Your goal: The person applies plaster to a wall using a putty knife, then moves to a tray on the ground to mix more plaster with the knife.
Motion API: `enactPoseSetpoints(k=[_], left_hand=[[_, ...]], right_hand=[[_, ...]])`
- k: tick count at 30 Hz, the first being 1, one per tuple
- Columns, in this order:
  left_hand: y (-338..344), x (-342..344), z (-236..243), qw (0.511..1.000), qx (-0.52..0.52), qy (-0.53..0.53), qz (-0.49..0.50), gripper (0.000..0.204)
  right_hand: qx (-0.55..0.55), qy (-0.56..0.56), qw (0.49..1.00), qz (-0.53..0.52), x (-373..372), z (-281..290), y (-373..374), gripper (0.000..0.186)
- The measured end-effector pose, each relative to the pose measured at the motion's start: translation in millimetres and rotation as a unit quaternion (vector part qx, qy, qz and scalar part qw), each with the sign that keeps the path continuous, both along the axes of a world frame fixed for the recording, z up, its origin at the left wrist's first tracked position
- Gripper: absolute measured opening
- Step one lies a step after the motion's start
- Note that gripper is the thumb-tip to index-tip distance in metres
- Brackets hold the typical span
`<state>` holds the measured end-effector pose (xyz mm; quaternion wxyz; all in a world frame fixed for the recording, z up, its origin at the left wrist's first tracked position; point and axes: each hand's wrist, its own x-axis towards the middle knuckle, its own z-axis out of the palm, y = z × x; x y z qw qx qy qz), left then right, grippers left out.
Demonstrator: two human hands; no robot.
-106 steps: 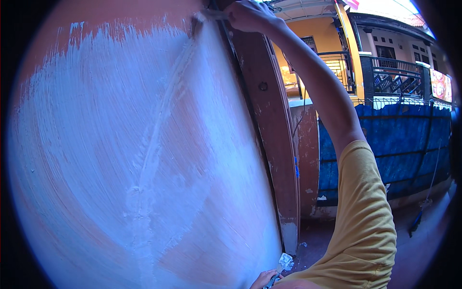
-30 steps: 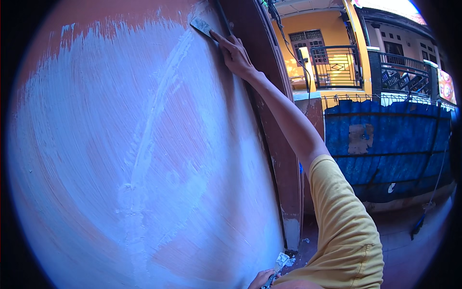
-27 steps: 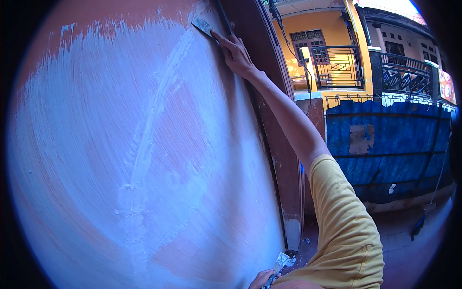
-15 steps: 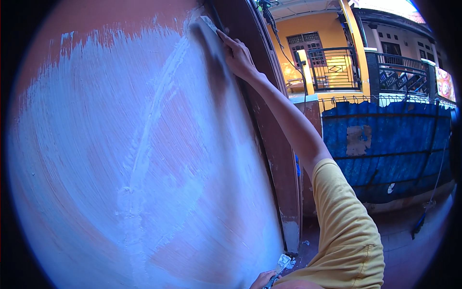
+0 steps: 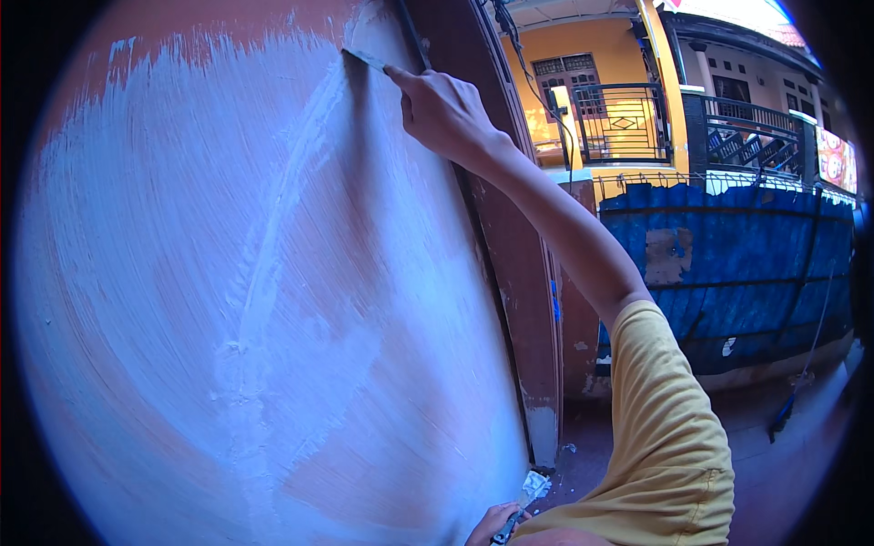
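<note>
High on a reddish-brown wall [image 5: 137, 437], near its upper right corner, a person's right hand [image 5: 448, 114] presses a flat-bladed putty knife [image 5: 366, 60] against the surface, the fingers curled tight around its handle and the forefinger stretched along the blade. Whitish skim coat [image 5: 182, 227] covers most of the wall in curved streaks, with a thicker ridge [image 5: 273, 246] running down from the blade toward the middle; bare patches show along the top edge and toward the lower part. The arm reaches up from a yellow sleeve [image 5: 669, 428]. At the lower edge of the view, close to the wall's bottom right corner, the left hand [image 5: 492, 526] closes around a second scraper [image 5: 530, 491] smeared with white paste. A dark brown door frame [image 5: 523, 273] borders the wall on the right. Beyond it stand a blue sheet-covered fence [image 5: 728, 264] and an orange house with a railed balcony [image 5: 628, 118].
</note>
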<state>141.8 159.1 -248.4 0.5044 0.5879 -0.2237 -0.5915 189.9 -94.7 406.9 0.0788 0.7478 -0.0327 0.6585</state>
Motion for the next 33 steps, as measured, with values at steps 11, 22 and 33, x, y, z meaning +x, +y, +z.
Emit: enactPoseSetpoints(k=[11, 22, 33], left_hand=[[0, 1, 12, 0.997, -0.052, -0.057, -0.022, 0.029], [12, -4, 57, 0.998, 0.033, 0.034, -0.041, 0.03], [-21, -30, 76, 0.995, 0.012, 0.018, 0.092, 0.03]], right_hand=[[0.038, -0.027, 0.999, 0.016, -2, 51, -33, 0.044], [0.028, -0.068, 0.988, 0.139, 0, -38, -17, 0.038], [-0.035, -0.006, 0.999, 0.034, -12, 15, -27, 0.039]])
